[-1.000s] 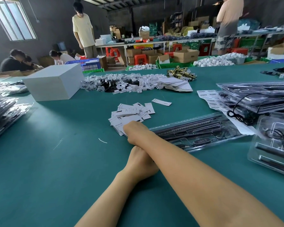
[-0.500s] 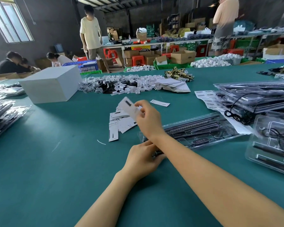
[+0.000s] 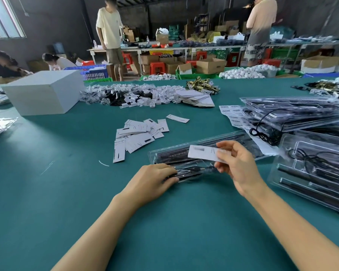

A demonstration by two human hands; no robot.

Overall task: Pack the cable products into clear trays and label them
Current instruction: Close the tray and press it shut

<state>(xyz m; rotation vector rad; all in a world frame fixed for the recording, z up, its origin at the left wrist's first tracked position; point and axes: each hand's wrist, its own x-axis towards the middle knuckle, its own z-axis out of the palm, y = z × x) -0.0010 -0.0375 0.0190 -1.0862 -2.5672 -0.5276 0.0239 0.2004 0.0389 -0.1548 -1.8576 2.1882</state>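
Note:
A clear tray (image 3: pixel 184 153) with black cable parts lies on the green table in front of me. My left hand (image 3: pixel 153 182) grips the tray's near left end, fingers curled over its edge. My right hand (image 3: pixel 237 165) pinches a white paper label card (image 3: pixel 202 153) and holds it just above the tray's middle. A loose pile of the same white label cards (image 3: pixel 139 133) lies to the left behind the tray.
Stacks of filled clear trays (image 3: pixel 294 110) and an open tray (image 3: pixel 317 169) crowd the right. Barcode sticker sheets (image 3: pixel 231 114) lie beside them. A white box (image 3: pixel 45 92) stands at back left, small bagged parts (image 3: pixel 129 94) behind the cards. People work at far tables.
My right hand picked a card from the pile, uncrossed from over my left arm and carried it rightward over the tray. My left hand has stayed on the tray's end.

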